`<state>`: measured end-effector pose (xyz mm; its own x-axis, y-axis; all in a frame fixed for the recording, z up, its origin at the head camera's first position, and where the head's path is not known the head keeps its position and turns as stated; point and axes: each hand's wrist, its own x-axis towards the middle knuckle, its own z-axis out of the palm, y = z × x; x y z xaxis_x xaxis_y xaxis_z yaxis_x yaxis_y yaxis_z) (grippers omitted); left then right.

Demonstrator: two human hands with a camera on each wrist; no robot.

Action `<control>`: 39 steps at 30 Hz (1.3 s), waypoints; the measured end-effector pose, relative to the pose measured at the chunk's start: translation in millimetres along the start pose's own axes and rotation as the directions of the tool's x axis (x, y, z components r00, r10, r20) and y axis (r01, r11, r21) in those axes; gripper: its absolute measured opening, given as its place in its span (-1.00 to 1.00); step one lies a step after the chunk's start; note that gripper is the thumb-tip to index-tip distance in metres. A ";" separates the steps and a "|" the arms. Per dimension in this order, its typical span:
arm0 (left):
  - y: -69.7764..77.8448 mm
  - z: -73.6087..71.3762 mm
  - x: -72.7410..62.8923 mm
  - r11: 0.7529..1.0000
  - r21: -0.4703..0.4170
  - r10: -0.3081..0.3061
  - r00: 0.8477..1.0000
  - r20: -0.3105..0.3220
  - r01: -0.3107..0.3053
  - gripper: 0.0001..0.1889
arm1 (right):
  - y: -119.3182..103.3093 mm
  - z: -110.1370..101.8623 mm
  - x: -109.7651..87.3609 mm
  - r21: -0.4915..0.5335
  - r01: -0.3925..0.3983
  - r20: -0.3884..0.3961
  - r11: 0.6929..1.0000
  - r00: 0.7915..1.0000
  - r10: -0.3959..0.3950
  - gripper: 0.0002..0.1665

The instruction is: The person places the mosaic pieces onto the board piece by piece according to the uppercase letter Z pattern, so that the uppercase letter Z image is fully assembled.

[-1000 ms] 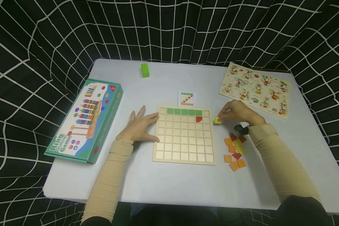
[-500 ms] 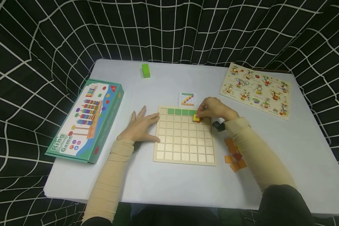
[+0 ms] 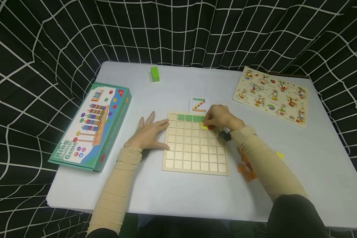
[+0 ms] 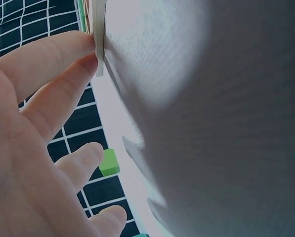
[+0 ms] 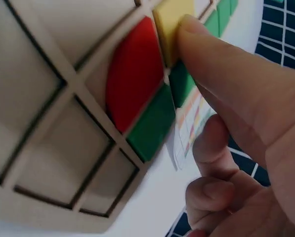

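Note:
A wooden grid board (image 3: 194, 172) lies flat on the table, with a row of green tiles (image 3: 188, 118) along its far edge. My left hand (image 3: 145, 134) is spread, its fingertips and thumb at the board's left edge; in the left wrist view two fingertips (image 4: 90, 44) touch that edge. My right hand (image 3: 221, 117) holds a yellow tile (image 3: 203, 126) at a second-row cell, just left of a red tile (image 5: 137, 74) with one rounded side. In the right wrist view the thumb (image 5: 201, 42) lies on the yellow tile (image 5: 169, 24), while other fingers curl below.
A small pattern card (image 3: 198, 105) lies beyond the board. Orange tiles (image 3: 246, 175) sit partly under the right forearm, with a yellow tile (image 3: 279, 154) on its far side. Around them are a game box (image 3: 89, 129), a green block (image 3: 155, 74) and a picture puzzle (image 3: 272, 96).
My right hand has carried the yellow tile left from beside the board to a cell by the red tile. Another yellow tile now shows right of the forearm. My left hand stays.

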<state>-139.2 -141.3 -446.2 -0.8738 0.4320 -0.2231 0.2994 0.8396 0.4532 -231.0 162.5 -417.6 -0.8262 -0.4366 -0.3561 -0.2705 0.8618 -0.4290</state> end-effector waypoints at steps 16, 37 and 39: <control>4.4 -4.9 0.8 1.000 0.001 -0.001 1.000 0.013 0.001 0.11 | 37.7 -13.2 -46.1 0.053 -0.015 -0.103 0.998 0.994 0.021 -0.82; 6.8 -3.7 -1.1 1.000 -0.007 -0.005 1.000 0.015 0.005 0.11 | 105.5 -16.8 -129.8 0.059 -0.201 -0.056 0.978 0.977 0.205 -0.72; 6.6 -3.9 -1.3 1.000 -0.008 -0.007 1.000 0.018 0.007 0.12 | 108.7 -14.8 -132.9 0.068 -0.222 -0.049 0.973 0.973 0.225 -0.71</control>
<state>-137.6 -137.6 -439.6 -0.8689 0.4319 -0.2419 0.2900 0.8401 0.4585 -158.0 318.0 -404.7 -0.8889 -0.2180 -0.4028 -0.0464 0.9178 -0.3944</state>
